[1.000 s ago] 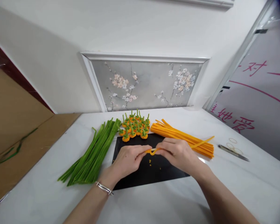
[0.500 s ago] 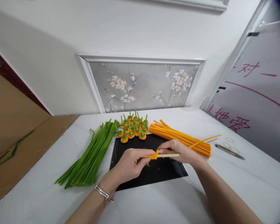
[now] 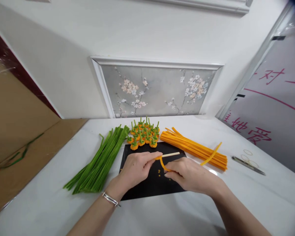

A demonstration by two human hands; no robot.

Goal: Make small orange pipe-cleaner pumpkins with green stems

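Over a black mat (image 3: 147, 183), my left hand (image 3: 137, 168) pinches a pale wooden stick (image 3: 171, 154) whose free end points right. Orange pipe cleaner (image 3: 163, 164) is wound on the stick at my left fingertips, partly hidden by them. From there it curves down into my right hand (image 3: 188, 172), which is closed on it. Its loose tail (image 3: 212, 154) sticks out past the back of my right hand. Small orange pumpkin shapes with green stems (image 3: 144, 132) stand grouped behind the mat.
Left of the mat lies a bundle of green pipe cleaners (image 3: 100, 160). An orange pipe cleaner bundle (image 3: 186, 144) rests at the back right. Tweezers (image 3: 248, 165) and thin rings (image 3: 248, 152) are farther right. Cardboard (image 3: 44, 141) borders the table's left; a wall stands behind.
My right hand has moved from beside the stick to below it, drawing the orange pipe cleaner downward. The stick's free end now tilts up slightly. The whole view has shifted a little.
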